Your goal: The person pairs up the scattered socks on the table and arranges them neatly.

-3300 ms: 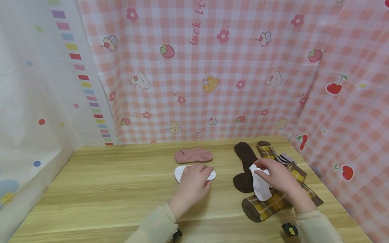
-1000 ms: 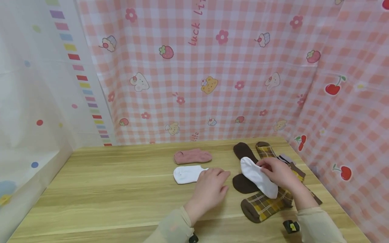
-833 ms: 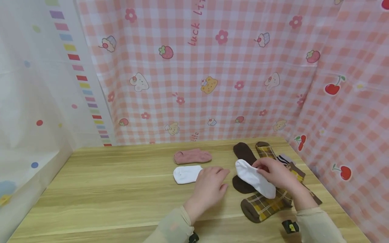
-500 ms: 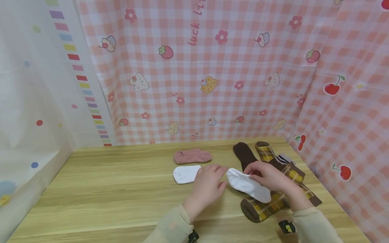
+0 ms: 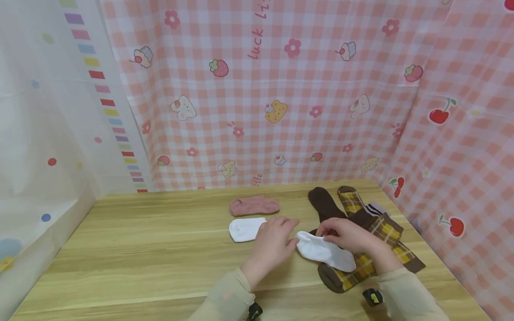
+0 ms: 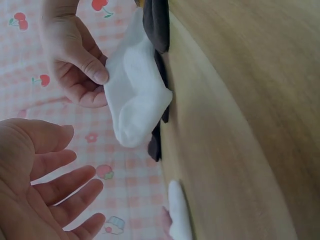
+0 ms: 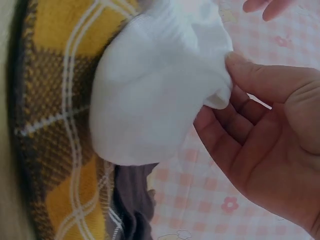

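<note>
My right hand (image 5: 349, 236) pinches a white ankle sock (image 5: 325, 254) by its upper edge, thumb on one side and fingers on the other. In the right wrist view the sock (image 7: 145, 95) hangs in front of a plaid sock (image 7: 65, 115). My left hand (image 5: 271, 245) has its fingers spread and relaxed, with its thumb close to the left end of the held sock; in the left wrist view this hand (image 6: 50, 180) holds nothing. A second white sock (image 5: 246, 229) lies flat on the table, its right end hidden behind the left hand.
A pink sock (image 5: 254, 205) lies behind the flat white one. To the right is a pile with a dark brown sock (image 5: 323, 203), yellow-brown plaid socks (image 5: 387, 229) and a striped light sock (image 5: 376, 208). Patterned cloths hang behind the wooden table (image 5: 152, 258) and at both sides.
My right hand has lifted the white sock off the pile and carried it left and toward me. My left hand has let go of the flat white sock and shifted right.
</note>
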The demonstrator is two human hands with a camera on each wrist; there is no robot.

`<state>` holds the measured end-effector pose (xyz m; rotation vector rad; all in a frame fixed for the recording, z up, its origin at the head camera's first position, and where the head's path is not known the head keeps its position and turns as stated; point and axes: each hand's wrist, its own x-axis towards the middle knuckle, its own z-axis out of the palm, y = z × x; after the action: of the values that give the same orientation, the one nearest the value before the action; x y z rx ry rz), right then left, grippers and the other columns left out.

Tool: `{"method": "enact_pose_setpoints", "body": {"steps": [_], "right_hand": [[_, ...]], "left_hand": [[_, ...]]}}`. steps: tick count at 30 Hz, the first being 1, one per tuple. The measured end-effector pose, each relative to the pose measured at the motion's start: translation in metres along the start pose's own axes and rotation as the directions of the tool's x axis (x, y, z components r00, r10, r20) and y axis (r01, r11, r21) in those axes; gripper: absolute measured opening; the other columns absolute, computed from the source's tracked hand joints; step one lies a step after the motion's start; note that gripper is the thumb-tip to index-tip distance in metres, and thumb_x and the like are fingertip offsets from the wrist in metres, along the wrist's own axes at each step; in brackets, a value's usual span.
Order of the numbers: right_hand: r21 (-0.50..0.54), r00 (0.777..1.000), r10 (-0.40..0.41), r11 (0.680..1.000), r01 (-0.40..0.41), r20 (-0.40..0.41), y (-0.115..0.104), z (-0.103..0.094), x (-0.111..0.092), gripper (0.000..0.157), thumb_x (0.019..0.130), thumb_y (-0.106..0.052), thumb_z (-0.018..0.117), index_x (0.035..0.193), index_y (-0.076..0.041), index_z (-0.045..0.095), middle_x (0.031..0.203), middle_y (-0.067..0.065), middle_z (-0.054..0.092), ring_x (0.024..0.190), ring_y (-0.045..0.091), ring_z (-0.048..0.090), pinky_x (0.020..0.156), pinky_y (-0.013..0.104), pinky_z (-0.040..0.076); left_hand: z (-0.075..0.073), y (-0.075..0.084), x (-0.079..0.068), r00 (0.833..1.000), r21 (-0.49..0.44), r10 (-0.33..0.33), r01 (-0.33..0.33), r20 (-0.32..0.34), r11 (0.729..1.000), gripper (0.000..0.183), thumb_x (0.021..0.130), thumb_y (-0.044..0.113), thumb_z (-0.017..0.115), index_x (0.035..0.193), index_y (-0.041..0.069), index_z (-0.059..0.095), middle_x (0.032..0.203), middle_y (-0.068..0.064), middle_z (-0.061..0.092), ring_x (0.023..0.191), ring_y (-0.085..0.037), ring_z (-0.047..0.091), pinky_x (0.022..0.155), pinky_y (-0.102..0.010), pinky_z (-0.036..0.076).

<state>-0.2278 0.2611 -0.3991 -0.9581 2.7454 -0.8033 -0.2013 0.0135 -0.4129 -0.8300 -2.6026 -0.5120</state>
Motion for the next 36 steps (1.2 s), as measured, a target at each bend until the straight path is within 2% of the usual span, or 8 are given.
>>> {"method": "enact_pose_setpoints", "body": {"steps": [7,13,19,23,27,30,33,36], "right_hand": [[0.013,0.997,0.076,0.997,-0.076,-0.005,0.005,0.002,-0.001,0.012,0.094,-0.003,0.064,0.102,-0.01,0.069,0.096,-0.003,0.067,0.087,0.012,0.06,0.073,0.031,0.052],[0.039,0.993,0.117,0.992,-0.116,-0.019,0.006,-0.003,-0.008,0.015,0.094,-0.005,0.065,0.109,-0.006,0.068,0.103,0.002,0.068,0.094,0.02,0.064,0.077,0.034,0.054],[0.016,0.985,0.15,0.989,-0.149,-0.084,0.009,-0.008,-0.018,0.018,0.094,-0.01,0.067,0.11,-0.003,0.068,0.103,0.006,0.069,0.093,0.019,0.064,0.078,0.034,0.055],[-0.01,0.975,0.181,0.983,-0.184,-0.127,0.01,-0.008,-0.023,0.021,0.092,-0.015,0.071,0.108,-0.002,0.068,0.099,0.003,0.069,0.089,0.018,0.064,0.077,0.038,0.055],[-0.017,0.965,0.225,0.973,-0.23,-0.137,0.01,-0.008,-0.028,0.025,0.09,-0.02,0.073,0.106,-0.001,0.067,0.095,0.001,0.068,0.085,0.018,0.063,0.075,0.04,0.054],[-0.006,0.958,0.263,0.964,-0.266,-0.117,0.011,-0.007,-0.032,0.027,0.089,-0.022,0.074,0.106,-0.001,0.067,0.092,0.0,0.067,0.083,0.017,0.061,0.073,0.039,0.053],[0.005,0.953,0.287,0.958,-0.288,-0.092,0.013,-0.007,-0.035,0.028,0.089,-0.022,0.074,0.106,-0.001,0.067,0.09,-0.001,0.065,0.081,0.015,0.059,0.07,0.037,0.051],[0.016,0.949,0.308,0.951,-0.308,-0.072,0.013,-0.006,-0.037,0.027,0.089,-0.022,0.074,0.105,-0.001,0.067,0.086,-0.002,0.063,0.077,0.014,0.057,0.067,0.036,0.049]], "left_hand": [[0.01,-0.004,0.001,0.997,-0.04,-0.042,0.045,0.064,0.998,0.04,0.089,0.026,0.073,0.126,0.012,0.066,0.12,-0.006,0.067,0.111,-0.025,0.061,0.088,-0.042,0.05],[0.015,-0.006,0.003,0.995,-0.094,-0.047,0.055,0.083,0.994,0.039,0.09,0.026,0.072,0.125,0.01,0.066,0.12,-0.009,0.067,0.111,-0.027,0.062,0.088,-0.043,0.051],[0.02,-0.007,0.009,0.99,-0.161,-0.075,0.094,0.121,0.982,0.04,0.091,0.025,0.071,0.126,0.007,0.065,0.121,-0.011,0.066,0.113,-0.027,0.061,0.093,-0.041,0.05],[0.02,-0.007,0.011,0.981,-0.218,-0.102,0.137,0.163,0.966,0.041,0.091,0.025,0.071,0.127,0.006,0.064,0.123,-0.011,0.066,0.115,-0.028,0.06,0.097,-0.039,0.048],[0.023,-0.007,0.012,0.975,-0.299,-0.116,0.171,0.192,0.939,0.044,0.091,0.024,0.071,0.128,0.001,0.062,0.126,-0.013,0.064,0.119,-0.029,0.058,0.101,-0.038,0.045],[0.026,-0.008,0.013,0.973,-0.362,-0.127,0.191,0.193,0.912,0.045,0.091,0.022,0.07,0.128,-0.002,0.062,0.125,-0.015,0.064,0.114,-0.029,0.061,0.1,-0.037,0.046],[0.029,-0.009,0.013,0.97,-0.427,-0.148,0.219,0.193,0.878,0.044,0.091,0.021,0.071,0.126,-0.004,0.062,0.122,-0.016,0.065,0.107,-0.029,0.064,0.096,-0.037,0.049],[0.032,-0.01,0.013,0.962,-0.492,-0.176,0.258,0.208,0.832,0.043,0.09,0.02,0.071,0.124,-0.005,0.063,0.12,-0.018,0.066,0.104,-0.03,0.065,0.093,-0.038,0.051]]}}
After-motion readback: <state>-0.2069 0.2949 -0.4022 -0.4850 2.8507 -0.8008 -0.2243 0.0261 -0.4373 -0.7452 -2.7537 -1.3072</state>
